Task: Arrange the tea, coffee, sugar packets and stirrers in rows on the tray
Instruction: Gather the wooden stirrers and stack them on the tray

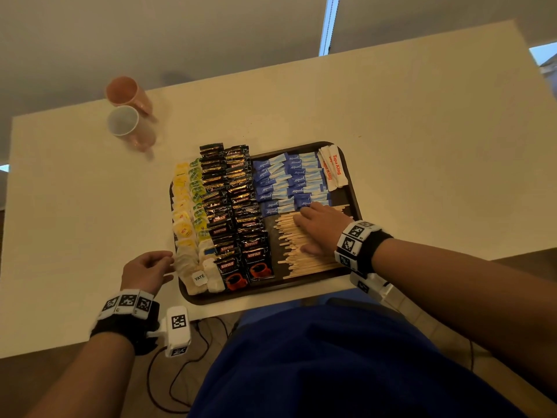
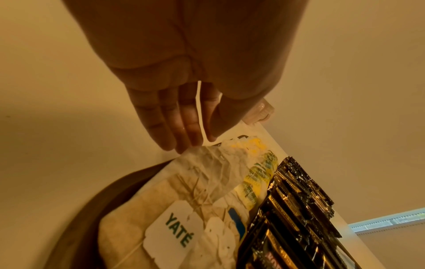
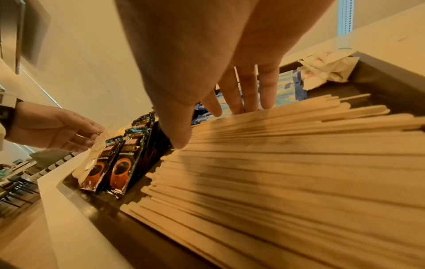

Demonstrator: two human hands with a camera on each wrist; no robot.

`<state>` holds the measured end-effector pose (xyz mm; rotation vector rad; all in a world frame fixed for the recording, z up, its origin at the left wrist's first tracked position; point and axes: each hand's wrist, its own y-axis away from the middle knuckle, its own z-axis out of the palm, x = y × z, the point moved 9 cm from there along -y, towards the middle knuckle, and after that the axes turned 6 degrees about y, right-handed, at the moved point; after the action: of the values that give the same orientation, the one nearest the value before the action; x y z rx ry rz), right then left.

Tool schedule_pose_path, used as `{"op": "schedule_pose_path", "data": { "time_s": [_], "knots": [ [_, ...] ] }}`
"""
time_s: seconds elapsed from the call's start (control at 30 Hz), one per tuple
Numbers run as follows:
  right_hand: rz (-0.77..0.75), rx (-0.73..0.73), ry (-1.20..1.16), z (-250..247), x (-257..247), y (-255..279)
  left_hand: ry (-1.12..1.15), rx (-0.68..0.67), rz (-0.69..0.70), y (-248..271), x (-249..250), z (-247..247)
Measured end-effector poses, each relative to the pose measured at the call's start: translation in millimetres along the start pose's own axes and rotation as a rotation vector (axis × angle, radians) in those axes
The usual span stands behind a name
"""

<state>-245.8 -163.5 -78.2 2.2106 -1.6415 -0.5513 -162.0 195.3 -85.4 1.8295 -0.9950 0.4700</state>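
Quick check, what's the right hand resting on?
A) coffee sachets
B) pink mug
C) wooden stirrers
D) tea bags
C: the right hand lies flat with straight fingers on the wooden stirrers in the tray's near right part, fingertips reaching toward the blue sugar packets.

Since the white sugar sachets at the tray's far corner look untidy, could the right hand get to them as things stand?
Probably yes. The right hand lies flat on the stirrers, holding nothing, and the white sugar sachets lie just beyond it, with only low blue packets between.
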Motion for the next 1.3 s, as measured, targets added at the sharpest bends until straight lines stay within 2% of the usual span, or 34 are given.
{"op": "schedule_pose_path", "data": {
  "time_s": [0.47, 0.63, 0.9, 0.97, 1.03, 1.13, 1.3],
  "knots": [
    [-0.016, 0.017, 0.005, -7, 1, 7, 0.007, 0.002, -0.027, 0, -3, 0],
    [0.016, -0.059, 0.005, -5, 7, 13, 0.012, 0.016, -0.037, 0, -4, -1],
    [-0.010, -0.042, 0.054, -5, 1, 14, 0.021, 0.032, -0.061, 0, -8, -2],
    [-0.059, 0.006, 0.093, -11, -9, 13, 0.024, 0.031, -0.070, -1, -10, -2],
    [-0.172, 0.035, 0.132, -15, -29, 10, 0.025, 0.025, -0.089, -2, -13, -1],
    [-0.357, 0.009, 0.216, -8, -62, 8, 0.036, 0.006, -0.122, -1, -16, 3],
    [-0.489, -0.031, 0.287, 6, -80, 9, 0.034, -0.008, -0.132, -3, -17, 5]
  ]
}}
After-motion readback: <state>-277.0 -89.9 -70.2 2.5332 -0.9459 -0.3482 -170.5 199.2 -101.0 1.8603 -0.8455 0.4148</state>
